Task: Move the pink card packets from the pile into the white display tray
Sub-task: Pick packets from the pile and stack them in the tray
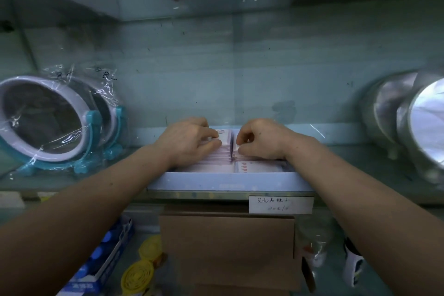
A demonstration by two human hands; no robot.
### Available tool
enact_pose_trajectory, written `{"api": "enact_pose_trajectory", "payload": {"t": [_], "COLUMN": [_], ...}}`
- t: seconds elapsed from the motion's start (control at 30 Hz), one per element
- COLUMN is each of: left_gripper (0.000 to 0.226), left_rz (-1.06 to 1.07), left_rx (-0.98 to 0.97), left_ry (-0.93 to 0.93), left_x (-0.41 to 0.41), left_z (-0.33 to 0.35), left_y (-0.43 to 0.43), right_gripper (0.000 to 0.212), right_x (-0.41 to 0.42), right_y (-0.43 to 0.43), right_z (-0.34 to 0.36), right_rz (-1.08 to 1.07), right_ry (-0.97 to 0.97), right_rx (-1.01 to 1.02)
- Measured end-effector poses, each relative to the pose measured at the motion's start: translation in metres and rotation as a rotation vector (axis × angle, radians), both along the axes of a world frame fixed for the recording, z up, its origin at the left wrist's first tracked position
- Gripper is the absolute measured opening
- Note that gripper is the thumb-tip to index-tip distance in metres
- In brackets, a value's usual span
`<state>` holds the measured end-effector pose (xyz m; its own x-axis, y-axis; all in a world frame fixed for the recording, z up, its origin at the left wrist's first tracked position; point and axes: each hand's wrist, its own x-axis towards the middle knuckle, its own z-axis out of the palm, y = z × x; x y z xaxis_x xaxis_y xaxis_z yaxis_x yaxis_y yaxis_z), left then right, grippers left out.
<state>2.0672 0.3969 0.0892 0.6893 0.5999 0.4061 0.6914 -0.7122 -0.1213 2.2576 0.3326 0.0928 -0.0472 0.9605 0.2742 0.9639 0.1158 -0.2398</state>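
Our left hand [189, 142], right hand [262, 142] pinch pink card packets [224, 138], display tray [230, 182] 12 o'clock; likely light, slick; grip edges.

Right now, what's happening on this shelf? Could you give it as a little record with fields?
Tray: white display tray at the shelf front edge
Contents: pink card packets, in two rows
Left hand: fingers pinch the left row
Right hand: fingers pinch the right row
Left of tray: bagged round mirrors on blue stands
Right of tray: shiny round mirror
Below: handwritten label, cardboard box
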Motion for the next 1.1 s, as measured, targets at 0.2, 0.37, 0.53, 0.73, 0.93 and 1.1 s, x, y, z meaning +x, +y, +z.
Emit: {"api": "enact_pose_trajectory", "payload": {"t": [0.2, 0.37, 0.53, 0.73, 0.93, 1.1], "left_gripper": [0.033, 0.031, 0.029, 0.03, 0.037, 0.033], "left_rz": [0.126, 0.244, 0.361, 0.445, 0.433, 0.483], "left_rx": [-0.036, -0.076, -0.058, -0.131, -0.045, 0.002], "left_ry": [0.071, 0.116, 0.08, 0.028, -0.104, -0.124], "left_x": [0.013, 0.027, 0.035, 0.038, 0.026, 0.012], "left_z": [0.013, 0.022, 0.017, 0.013, 0.022, 0.022], "left_y": [-0.004, -0.009, -0.018, -0.032, -0.057, -0.074], "right_gripper": [0.016, 0.029, 0.032, 0.041, 0.035, 0.026], "right_x": [-0.008, -0.017, -0.02, -0.019, -0.024, -0.034], "right_y": [0.0, 0.0, -0.002, -0.017, -0.028, -0.044], "right_z": [0.011, 0.014, 0.006, 0.02, 0.021, 0.023], "right_rz": [-0.032, -0.058, -0.065, -0.021, 0.022, 0.088], "right_ry": [-0.092, -0.218, -0.237, -0.192, -0.215, -0.18], "right_rx": [-0.071, -0.09, -0.04, -0.178, -0.068, -0.015]}}
